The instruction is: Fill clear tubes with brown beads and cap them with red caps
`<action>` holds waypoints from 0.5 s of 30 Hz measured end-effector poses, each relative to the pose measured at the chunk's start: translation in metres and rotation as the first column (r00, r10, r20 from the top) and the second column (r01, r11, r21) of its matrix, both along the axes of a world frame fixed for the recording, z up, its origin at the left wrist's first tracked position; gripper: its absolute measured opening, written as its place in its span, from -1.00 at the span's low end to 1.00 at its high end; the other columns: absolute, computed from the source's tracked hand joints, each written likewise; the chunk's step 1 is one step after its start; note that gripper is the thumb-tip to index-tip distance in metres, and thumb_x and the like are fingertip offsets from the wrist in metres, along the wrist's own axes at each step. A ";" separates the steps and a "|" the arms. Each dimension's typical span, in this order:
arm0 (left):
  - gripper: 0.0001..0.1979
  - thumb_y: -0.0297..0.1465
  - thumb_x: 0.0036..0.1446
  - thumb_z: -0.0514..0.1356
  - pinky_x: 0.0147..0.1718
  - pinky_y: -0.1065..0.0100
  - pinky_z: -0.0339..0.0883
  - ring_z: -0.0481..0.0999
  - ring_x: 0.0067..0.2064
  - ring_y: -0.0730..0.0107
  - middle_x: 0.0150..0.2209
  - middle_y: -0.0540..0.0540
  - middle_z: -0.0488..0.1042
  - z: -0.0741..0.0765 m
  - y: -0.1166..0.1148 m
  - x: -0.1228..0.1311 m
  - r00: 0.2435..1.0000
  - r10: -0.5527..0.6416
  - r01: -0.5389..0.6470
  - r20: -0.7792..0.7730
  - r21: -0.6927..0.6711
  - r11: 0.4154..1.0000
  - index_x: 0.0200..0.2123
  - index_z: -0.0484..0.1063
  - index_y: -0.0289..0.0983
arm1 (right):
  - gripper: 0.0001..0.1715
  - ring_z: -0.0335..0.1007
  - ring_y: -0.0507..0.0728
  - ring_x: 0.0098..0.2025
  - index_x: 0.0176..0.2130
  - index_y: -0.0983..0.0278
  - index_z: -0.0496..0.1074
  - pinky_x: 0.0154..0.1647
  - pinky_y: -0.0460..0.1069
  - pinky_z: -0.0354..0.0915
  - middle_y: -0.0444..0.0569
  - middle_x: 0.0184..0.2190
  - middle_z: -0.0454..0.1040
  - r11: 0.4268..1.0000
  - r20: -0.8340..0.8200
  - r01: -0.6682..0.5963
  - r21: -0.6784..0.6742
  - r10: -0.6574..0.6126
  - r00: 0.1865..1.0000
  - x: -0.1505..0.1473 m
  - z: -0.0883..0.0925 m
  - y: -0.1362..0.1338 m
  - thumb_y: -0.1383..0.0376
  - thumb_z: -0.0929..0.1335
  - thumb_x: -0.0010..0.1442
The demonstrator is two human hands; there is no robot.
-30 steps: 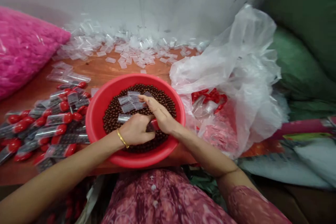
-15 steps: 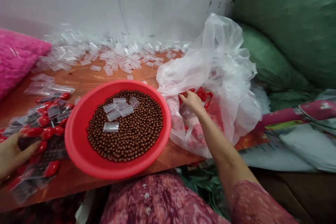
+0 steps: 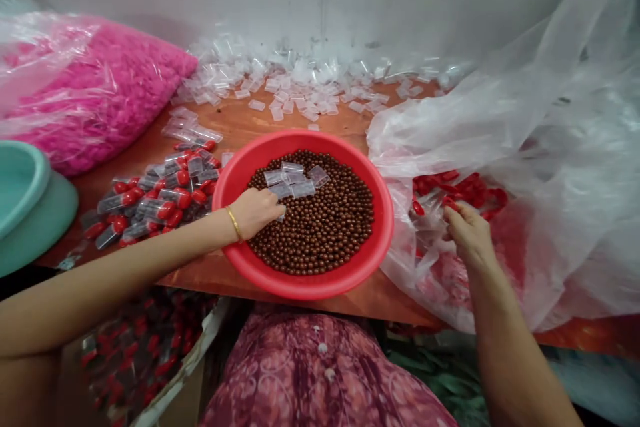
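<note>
A red basin [image 3: 305, 285] holds many small brown beads [image 3: 320, 233], with several clear plastic sleeves [image 3: 303, 187] lying on top. Over the basin's left part, my left hand [image 3: 260, 212] has its fingers closed on a clear sleeve, of which only a bit shows at the fingertips. At the mouth of a large clear bag [image 3: 430, 127], my right hand [image 3: 467, 227] pinches a small red piece [image 3: 449, 203]. More red pieces [image 3: 473, 190] lie in the bag behind that hand. Left of the basin is a pile of clear tubes with red caps [image 3: 160, 197].
A clear bag of pink pieces [image 3: 100, 93] and a teal tub [image 3: 35, 207] stand at the left. Loose clear sleeves [image 3: 310, 90] lie along the wall on the orange table [image 3: 225, 113]. Below the table edge, a box [image 3: 195, 347] holds more red-capped tubes.
My left hand has gone from the pile of red-capped tubes to the basin and closed on a sleeve. My right hand remains at the bag, now with a red piece. The view has swung left.
</note>
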State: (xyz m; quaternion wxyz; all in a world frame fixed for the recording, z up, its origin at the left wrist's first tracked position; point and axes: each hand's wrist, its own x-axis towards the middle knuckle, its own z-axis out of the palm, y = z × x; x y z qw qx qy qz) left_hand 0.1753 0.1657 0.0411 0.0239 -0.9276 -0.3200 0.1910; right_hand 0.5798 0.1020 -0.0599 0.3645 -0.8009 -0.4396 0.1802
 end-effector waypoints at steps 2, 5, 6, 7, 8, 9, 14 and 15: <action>-0.72 -0.55 0.18 -0.05 -0.38 0.36 0.30 0.51 -0.24 0.26 -0.27 -0.21 0.50 -0.009 0.006 0.006 0.999 -0.004 0.004 -0.048 -0.010 1.000 -0.18 0.43 -0.31 | -0.71 0.03 0.00 -0.73 -0.36 0.21 0.31 -0.71 -0.03 0.11 -0.22 -0.69 0.16 0.998 -0.085 0.063 0.029 -0.060 0.995 -0.008 0.006 -0.011 0.06 0.28 0.01; -0.72 -0.58 0.18 -0.06 -0.35 0.36 0.34 0.53 -0.25 0.26 -0.31 -0.24 0.51 -0.016 0.007 0.016 0.998 0.010 -0.012 -0.055 -0.044 0.999 -0.21 0.43 -0.37 | -0.69 0.01 -0.04 -0.71 -0.45 0.20 0.30 -0.73 -0.07 0.11 -0.23 -0.68 0.17 0.979 -0.261 0.131 0.153 -0.088 0.961 -0.023 0.018 -0.019 0.04 0.36 -0.07; -0.72 -0.59 0.17 -0.06 -0.33 0.35 0.35 0.53 -0.23 0.25 -0.31 -0.26 0.51 -0.018 0.006 0.021 0.999 0.012 -0.014 -0.044 -0.056 0.998 -0.22 0.43 -0.39 | -0.68 0.00 -0.05 -0.71 -0.49 0.21 0.28 -0.74 -0.09 0.10 -0.24 -0.67 0.17 0.970 -0.317 0.149 0.190 -0.083 0.945 -0.029 0.023 -0.020 0.04 0.38 -0.09; -0.72 -0.60 0.17 -0.06 -0.32 0.34 0.36 0.53 -0.22 0.23 -0.31 -0.27 0.51 -0.019 0.004 0.027 0.999 0.011 -0.013 -0.030 -0.070 0.997 -0.22 0.43 -0.40 | -0.65 0.00 -0.07 -0.70 -0.52 0.22 0.25 -0.74 -0.11 0.09 -0.24 -0.68 0.17 0.962 -0.367 0.162 0.220 -0.072 0.927 -0.035 0.027 -0.020 0.04 0.39 -0.11; -0.72 -0.61 0.15 -0.05 -0.30 0.32 0.37 0.53 -0.20 0.21 -0.31 -0.29 0.51 -0.022 0.003 0.034 1.000 0.008 -0.009 -0.017 -0.087 0.996 -0.21 0.43 -0.41 | -0.61 0.00 -0.08 -0.70 -0.54 0.22 0.23 -0.75 -0.13 0.09 -0.25 -0.68 0.16 0.955 -0.403 0.169 0.242 -0.059 0.913 -0.041 0.031 -0.020 0.02 0.40 -0.12; -0.73 -0.61 0.13 -0.03 -0.27 0.31 0.38 0.53 -0.17 0.19 -0.29 -0.31 0.51 -0.024 0.001 0.042 1.000 0.002 -0.003 -0.004 -0.109 0.994 -0.21 0.43 -0.42 | -0.58 0.02 -0.09 -0.69 -0.53 0.23 0.22 -0.75 -0.15 0.09 -0.26 -0.67 0.17 0.950 -0.431 0.170 0.263 -0.043 0.902 -0.047 0.035 -0.020 0.00 0.40 -0.12; -0.78 -0.62 0.02 0.08 -0.18 0.24 0.37 0.52 -0.13 0.13 -0.24 -0.30 0.52 -0.041 0.007 0.082 0.966 0.172 -0.119 0.191 -0.263 0.958 -0.25 0.44 -0.41 | -0.51 0.09 -0.09 -0.70 -0.36 0.23 0.25 -0.73 -0.15 0.15 -0.27 -0.61 0.29 0.925 -0.438 0.138 0.355 0.034 0.898 -0.079 0.050 -0.019 -0.09 0.36 -0.05; -0.81 -0.60 0.01 0.10 -0.18 0.23 0.37 0.52 -0.14 0.12 -0.26 -0.28 0.52 -0.044 0.010 0.087 0.932 0.251 -0.162 0.262 -0.318 0.934 -0.28 0.45 -0.40 | -0.52 0.08 -0.09 -0.71 -0.33 0.24 0.27 -0.73 -0.14 0.16 -0.26 -0.60 0.31 0.927 -0.406 0.103 0.361 0.056 0.912 -0.084 0.052 -0.020 -0.09 0.34 -0.01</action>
